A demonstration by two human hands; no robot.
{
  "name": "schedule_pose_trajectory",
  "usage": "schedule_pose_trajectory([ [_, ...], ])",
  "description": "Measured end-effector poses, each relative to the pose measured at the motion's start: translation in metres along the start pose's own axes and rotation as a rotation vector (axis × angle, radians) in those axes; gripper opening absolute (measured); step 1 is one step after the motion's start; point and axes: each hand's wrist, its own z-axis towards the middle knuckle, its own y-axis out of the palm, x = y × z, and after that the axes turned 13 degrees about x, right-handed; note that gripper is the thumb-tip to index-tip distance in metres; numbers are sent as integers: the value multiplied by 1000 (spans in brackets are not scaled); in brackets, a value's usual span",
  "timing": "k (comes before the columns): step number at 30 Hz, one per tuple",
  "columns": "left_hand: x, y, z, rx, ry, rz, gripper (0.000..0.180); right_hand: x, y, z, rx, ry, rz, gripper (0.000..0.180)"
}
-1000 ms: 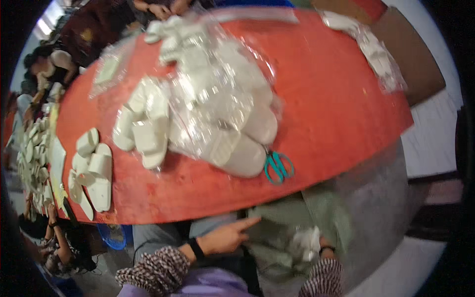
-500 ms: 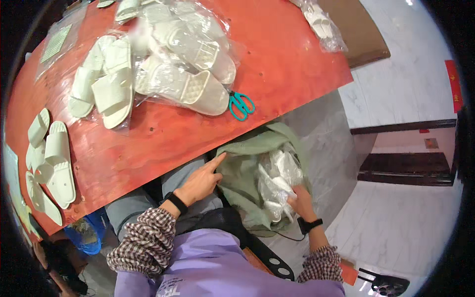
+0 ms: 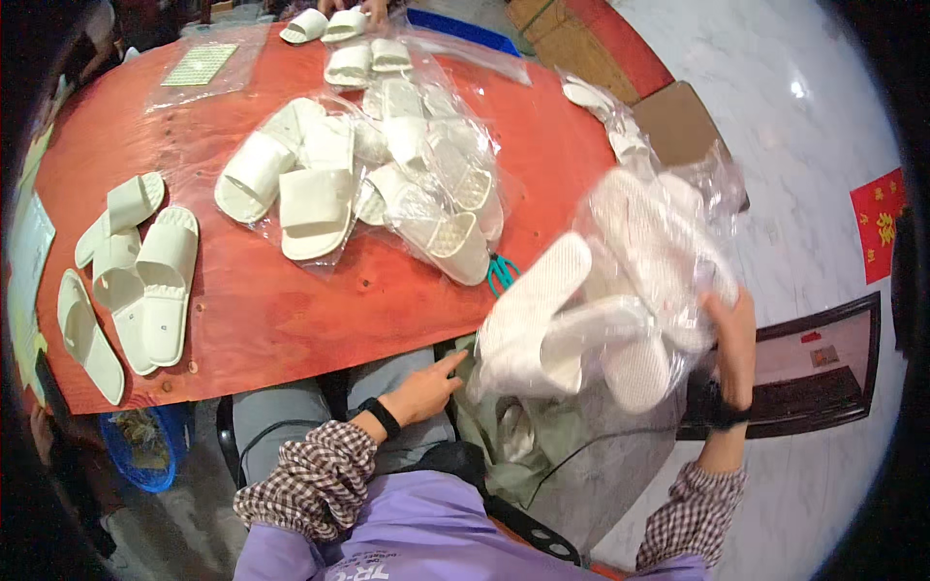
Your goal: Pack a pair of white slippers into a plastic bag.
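Observation:
My right hand (image 3: pixel 728 329) is closed on a clear plastic bag of white slippers (image 3: pixel 620 281). The bag hangs in the air over the table's right edge, with several slippers showing soles and straps through the film. Low beside the table's front edge is my left hand (image 3: pixel 424 389), its index finger stretched out toward the rim of a green cloth sack (image 3: pixel 542 450). Whether that fingertip touches the sack I cannot tell. Inside the sack some whitish wrapped thing (image 3: pixel 515 431) shows. Teal-handled scissors (image 3: pixel 502 274) lie on the table, partly hidden by slippers.
On the red table (image 3: pixel 262 324) sit a pile of bagged slippers (image 3: pixel 426 174) and loose slippers (image 3: pixel 167 290) at left. A person's hand (image 3: pixel 363 8) is at the far edge near a blue tray (image 3: pixel 463 31). A blue basket (image 3: pixel 145 450) stands below left.
My right hand has lifted the bag of slippers out of the green sack, up and right over the table edge. My left hand stays near the sack's rim. The view has shifted.

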Motion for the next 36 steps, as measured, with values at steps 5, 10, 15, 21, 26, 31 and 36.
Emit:
schedule_pose_trajectory([
  [5,6,-39,-13,120,-82,-169,52,-56,83,97,-207,-98,167,49],
  [10,11,-78,-13,543,-295,-604,71,-78,214,114,-397,-232,221,68],
  [15,-7,-100,-4,875,-667,-1280,77,0,307,88,-341,-861,-63,74],
  [21,-16,-110,7,985,-703,-1017,73,27,307,34,-155,-872,-22,75],
  [26,-56,-114,20,921,-762,-963,63,59,293,-48,30,-386,127,58],
  [31,-58,-128,26,670,-816,-1008,46,113,305,-81,-27,367,577,55],
  [36,-28,-143,28,697,-750,-1001,40,113,306,-66,114,473,745,57],
])
